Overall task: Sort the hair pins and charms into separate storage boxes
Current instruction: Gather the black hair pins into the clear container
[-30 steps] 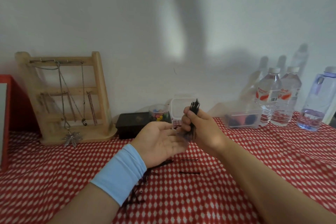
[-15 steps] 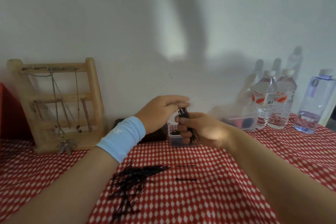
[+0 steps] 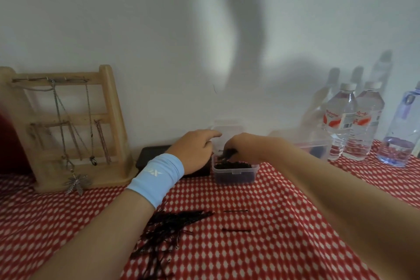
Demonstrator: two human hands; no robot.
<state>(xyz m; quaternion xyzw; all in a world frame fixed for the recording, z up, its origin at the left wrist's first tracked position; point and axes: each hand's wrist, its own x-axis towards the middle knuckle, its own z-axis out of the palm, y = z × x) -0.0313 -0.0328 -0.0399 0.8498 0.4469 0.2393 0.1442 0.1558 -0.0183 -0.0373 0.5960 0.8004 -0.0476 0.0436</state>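
Black wire hair pins [image 3: 227, 156], a thin bundle, are pinched in the curled fingers of the right hand [image 3: 241, 146], directly over the clear plastic box [image 3: 235, 174] at frame centre. Tips dip among the pins inside; long axis approx. left-right, along the box. Left hand [image 3: 195, 150] lies relaxed just left of the box, holding nothing. Loose pile [image 3: 168, 229] sits lower centre on red checked cloth [image 3: 250, 257], nearer the left forearm. Pins look glossy, springy, prob. tangle-prone.

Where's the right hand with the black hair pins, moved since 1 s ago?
Yes. The right hand moved down and forward onto the small clear plastic box; its black metal hair pins now dip inside it.
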